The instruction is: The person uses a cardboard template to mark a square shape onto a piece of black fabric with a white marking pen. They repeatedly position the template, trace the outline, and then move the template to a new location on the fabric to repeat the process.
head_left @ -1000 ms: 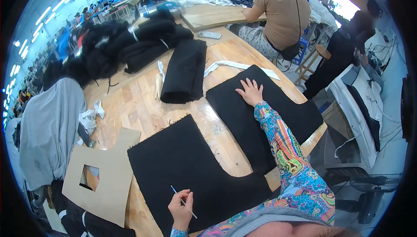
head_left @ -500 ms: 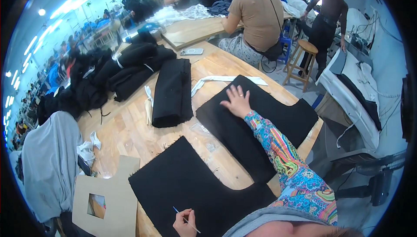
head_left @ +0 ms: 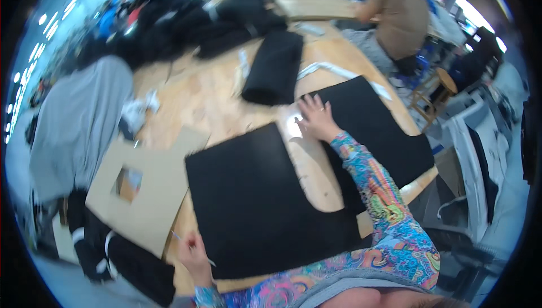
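Note:
Two cut black fabric pieces lie on the wooden table, a nearer one (head_left: 254, 195) and one farther right (head_left: 378, 122). My right hand (head_left: 317, 119), fingers spread, is at the left edge of the right piece, beside the gap of bare wood; whether it touches the cloth is hard to tell. At the lower left edge of the nearer piece, my left hand (head_left: 193, 251) is closed around a slim pen (head_left: 176, 234), partly hidden by the fingers. Beside that hand is a tan cardboard template (head_left: 152, 201) with a square hole.
A rolled black fabric bundle (head_left: 274, 68) lies farther back, near a white strip (head_left: 333, 70). Dark bundles (head_left: 231, 20) are piled behind. Grey cloth (head_left: 82, 122) drapes at the left. A person in a brown top (head_left: 401, 17) sits beyond the table, near a wooden stool (head_left: 435, 91).
My view has swung left and down. My right hand has slid left from the middle of the right piece to its edge. My left hand, with the pen, has moved to the nearer piece's left edge.

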`<state>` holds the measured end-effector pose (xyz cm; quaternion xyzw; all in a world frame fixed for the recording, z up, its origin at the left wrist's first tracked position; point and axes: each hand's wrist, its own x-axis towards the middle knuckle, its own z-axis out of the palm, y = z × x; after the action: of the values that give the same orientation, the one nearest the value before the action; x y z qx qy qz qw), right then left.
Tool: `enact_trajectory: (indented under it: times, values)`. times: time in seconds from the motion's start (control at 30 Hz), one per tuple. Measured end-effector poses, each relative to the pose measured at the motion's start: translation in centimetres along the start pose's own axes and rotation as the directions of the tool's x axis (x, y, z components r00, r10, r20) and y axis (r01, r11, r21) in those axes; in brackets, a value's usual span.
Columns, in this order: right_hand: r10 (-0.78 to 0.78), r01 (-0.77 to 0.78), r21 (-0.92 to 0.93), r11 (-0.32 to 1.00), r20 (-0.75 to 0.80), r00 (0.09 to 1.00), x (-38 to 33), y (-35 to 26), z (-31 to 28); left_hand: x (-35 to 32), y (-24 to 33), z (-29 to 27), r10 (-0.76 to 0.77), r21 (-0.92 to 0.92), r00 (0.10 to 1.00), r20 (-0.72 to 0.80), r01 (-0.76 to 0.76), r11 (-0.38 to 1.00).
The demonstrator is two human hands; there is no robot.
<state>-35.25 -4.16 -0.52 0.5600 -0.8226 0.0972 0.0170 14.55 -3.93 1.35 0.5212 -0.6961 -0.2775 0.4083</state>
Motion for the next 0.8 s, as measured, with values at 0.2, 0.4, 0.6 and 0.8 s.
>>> enact_trajectory:
  times: [0.2, 0.4, 0.6, 0.8]
  values:
    - [-0.5, 0.519, 0.312, 0.796, -0.142, 0.854, -6.5, -13.7, -0.5, 0.1, -3.9, -6.2, -0.071, 0.134, 0.94, -0.334, 0.122, 0.983]
    - [-0.647, 0.62, 0.295, 0.727, -0.009, 0.763, -12.9, -21.2, 2.4, -1.0, -5.6, -7.9, -0.054, 0.208, 0.901, -0.429, 0.157, 0.965]
    - [-0.68, 0.666, 0.172, 0.726, 0.032, 0.732, -14.2, -23.3, 3.2, 4.2, -8.7, -9.9, 0.082, 0.352, 0.861, -0.501, 0.117, 0.929]
    - [-0.693, 0.681, 0.134, 0.72, 0.101, 0.714, -14.9, -24.2, 2.9, 8.9, -8.5, -10.2, -0.244, 0.255, 0.85, -0.466, 0.393, 0.883]
